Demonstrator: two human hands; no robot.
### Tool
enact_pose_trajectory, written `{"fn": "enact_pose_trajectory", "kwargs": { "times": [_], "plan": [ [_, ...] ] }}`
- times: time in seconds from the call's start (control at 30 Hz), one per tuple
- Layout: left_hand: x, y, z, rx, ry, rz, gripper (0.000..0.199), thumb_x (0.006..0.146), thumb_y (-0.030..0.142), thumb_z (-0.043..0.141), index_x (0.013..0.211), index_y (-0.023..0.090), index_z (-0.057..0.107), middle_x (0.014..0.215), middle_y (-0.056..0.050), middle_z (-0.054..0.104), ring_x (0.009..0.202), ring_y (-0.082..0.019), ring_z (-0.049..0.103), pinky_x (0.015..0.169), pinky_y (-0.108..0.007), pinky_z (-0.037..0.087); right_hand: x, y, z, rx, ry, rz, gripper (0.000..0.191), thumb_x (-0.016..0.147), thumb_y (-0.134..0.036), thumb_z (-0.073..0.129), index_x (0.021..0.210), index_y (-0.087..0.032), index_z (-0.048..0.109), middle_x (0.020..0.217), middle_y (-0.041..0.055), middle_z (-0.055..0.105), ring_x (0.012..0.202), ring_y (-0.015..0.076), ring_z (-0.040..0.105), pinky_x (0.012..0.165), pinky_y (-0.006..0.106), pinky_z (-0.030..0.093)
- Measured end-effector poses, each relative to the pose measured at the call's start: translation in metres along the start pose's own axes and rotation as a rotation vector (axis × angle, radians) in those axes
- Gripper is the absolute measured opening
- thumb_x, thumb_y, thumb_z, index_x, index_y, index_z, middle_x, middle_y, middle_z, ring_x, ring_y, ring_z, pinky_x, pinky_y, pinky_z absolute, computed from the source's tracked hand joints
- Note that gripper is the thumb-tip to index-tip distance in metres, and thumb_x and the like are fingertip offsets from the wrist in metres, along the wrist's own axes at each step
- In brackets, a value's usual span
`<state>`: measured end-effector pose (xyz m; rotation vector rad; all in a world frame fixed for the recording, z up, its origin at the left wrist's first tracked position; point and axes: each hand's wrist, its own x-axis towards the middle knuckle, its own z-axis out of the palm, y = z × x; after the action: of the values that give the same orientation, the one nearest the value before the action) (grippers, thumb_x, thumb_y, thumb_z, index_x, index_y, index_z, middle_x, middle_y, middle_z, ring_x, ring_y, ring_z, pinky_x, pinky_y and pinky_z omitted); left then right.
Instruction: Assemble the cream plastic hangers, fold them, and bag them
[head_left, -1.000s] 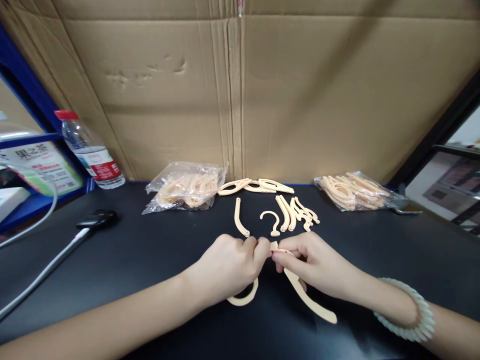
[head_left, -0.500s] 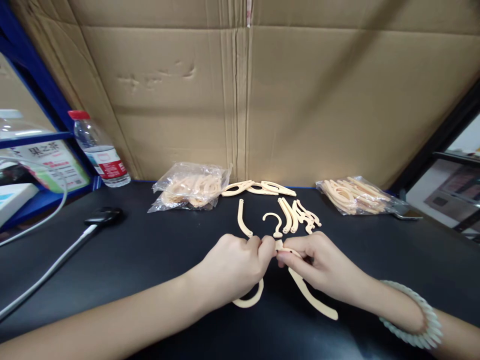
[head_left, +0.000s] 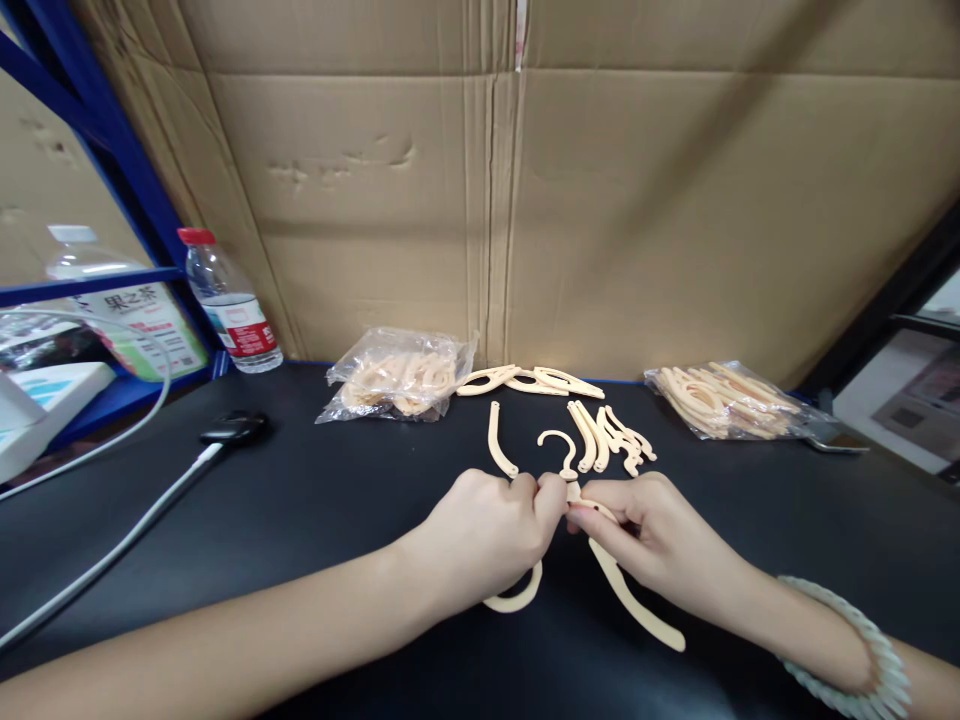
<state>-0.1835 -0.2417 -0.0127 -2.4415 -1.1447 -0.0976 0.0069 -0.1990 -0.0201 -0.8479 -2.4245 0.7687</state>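
Between my two closed hands, the cream plastic parts of a folding hanger meet. My left hand (head_left: 495,525) is pinched, with a curved hanger hook (head_left: 529,590) sticking out below it. My right hand (head_left: 645,525) grips a hanger arm (head_left: 637,605), whose long curved end hangs toward me. The joint at my fingertips is partly covered by them. Just beyond the fingers lies another hook (head_left: 568,455). A single curved arm piece (head_left: 498,440) rests to its left, with several arm pieces (head_left: 592,435) and small notched pieces (head_left: 628,440) to its right.
Clear bags of hanger parts lie at the back left (head_left: 397,375) and back right (head_left: 724,400). Assembled-looking hanger pieces (head_left: 529,381) sit between them. A water bottle (head_left: 236,310), a black device (head_left: 234,428) and its white cable (head_left: 135,540) are at left. Cardboard (head_left: 375,200) stands behind.
The whole view has shifted slightly, so everything appears a little further right. Both hands keep their hold on the hanger parts, with little visible movement between them.
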Motion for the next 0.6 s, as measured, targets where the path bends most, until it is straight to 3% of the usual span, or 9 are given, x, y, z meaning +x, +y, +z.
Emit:
{"fn": "enact_pose_trajectory", "kwargs": {
  "times": [0.23, 0.43, 0.6],
  "plan": [
    [0.002, -0.001, -0.003, -0.035, -0.068, -0.012, 0.020, 0.081, 0.000, 0.039, 0.089, 0.014, 0.050, 0.069, -0.006, 0.064, 0.046, -0.020, 0.060, 0.038, -0.027, 0.047, -0.002, -0.001, 0.003, -0.038, 0.042, -0.010, 0.038, 0.096, -0.032, 0.040, 0.060, -0.019, 0.038, 0.055, -0.0049, 0.032, 0.051, 0.0094, 0.028, 0.048, 0.024, 0.023],
    [0.000, -0.003, 0.002, -0.222, -0.094, -0.164, 0.015, 0.086, 0.006, 0.042, 0.094, 0.018, 0.047, 0.058, 0.000, 0.063, 0.047, -0.021, 0.063, 0.044, -0.025, 0.046, -0.006, -0.006, 0.006, -0.100, 0.103, -0.138, 0.039, 0.097, -0.029, 0.041, 0.059, -0.020, 0.036, 0.052, -0.0058, 0.032, 0.045, 0.0080, 0.028, 0.046, 0.024, 0.024],
    [0.001, -0.006, -0.001, -0.424, -0.004, -0.338, 0.022, 0.097, 0.022, 0.033, 0.087, 0.018, 0.053, 0.051, 0.003, 0.053, 0.043, -0.017, 0.055, 0.044, -0.023, 0.036, 0.000, 0.006, -0.032, -0.112, 0.391, -0.095, 0.034, 0.097, -0.035, 0.043, 0.070, -0.021, 0.058, 0.052, -0.0024, 0.051, 0.045, 0.0113, 0.045, 0.048, 0.025, 0.035]
  ]
}}
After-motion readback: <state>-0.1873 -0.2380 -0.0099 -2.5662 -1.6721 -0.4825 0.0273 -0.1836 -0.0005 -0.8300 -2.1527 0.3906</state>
